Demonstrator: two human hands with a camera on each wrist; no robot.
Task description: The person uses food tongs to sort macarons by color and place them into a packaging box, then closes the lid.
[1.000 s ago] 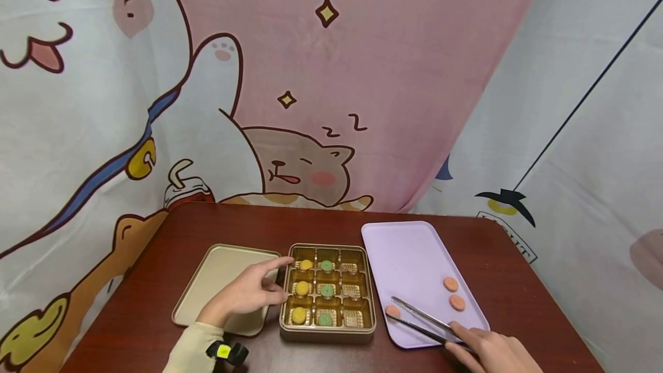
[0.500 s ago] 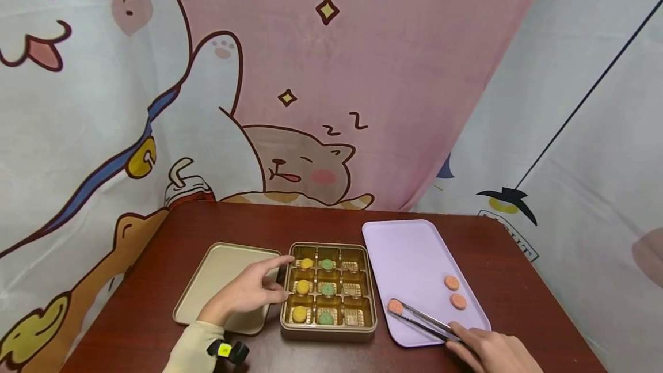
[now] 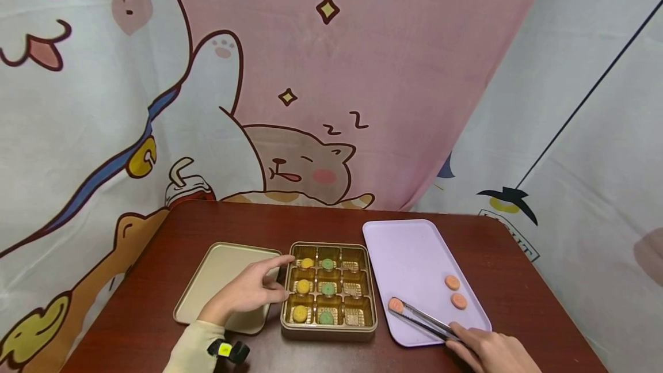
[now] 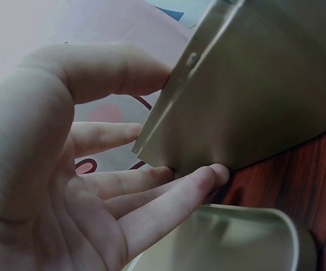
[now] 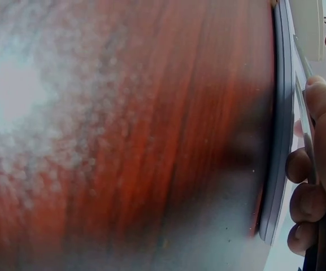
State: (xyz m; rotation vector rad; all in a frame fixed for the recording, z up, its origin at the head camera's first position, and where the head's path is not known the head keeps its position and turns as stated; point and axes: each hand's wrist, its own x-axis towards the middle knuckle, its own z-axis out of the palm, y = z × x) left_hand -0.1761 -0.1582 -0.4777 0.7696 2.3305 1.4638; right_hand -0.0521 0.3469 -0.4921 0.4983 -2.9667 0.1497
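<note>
My right hand (image 3: 489, 350) grips metal tongs (image 3: 432, 324), whose tips lie either side of an orange cookie (image 3: 396, 305) at the near left of the lilac tray (image 3: 399, 258). Two more orange cookies (image 3: 458, 301) lie on the tray's right side. Left of the tray stands a gold box (image 3: 328, 332) with a compartment insert. Three yellow cookies (image 3: 300, 313) fill its left column, three green ones (image 3: 326, 318) its middle one; bare ridged bottoms show at right. My left hand (image 3: 248, 289) rests extended fingers and thumb against the box's left side, seen close in the left wrist view.
A gold lid (image 3: 214, 278) lies on the dark red table (image 3: 233, 220) left of the box, partly beneath my left hand. A cartoon-printed cloth (image 3: 393, 102) hangs behind the table. The black watch-like band (image 3: 228, 351) sits on my left wrist.
The tong tips have closed in around the near orange cookie, which now sits between them, shifted slightly right and away from the front edge. My left hand keeps its place on the box.
</note>
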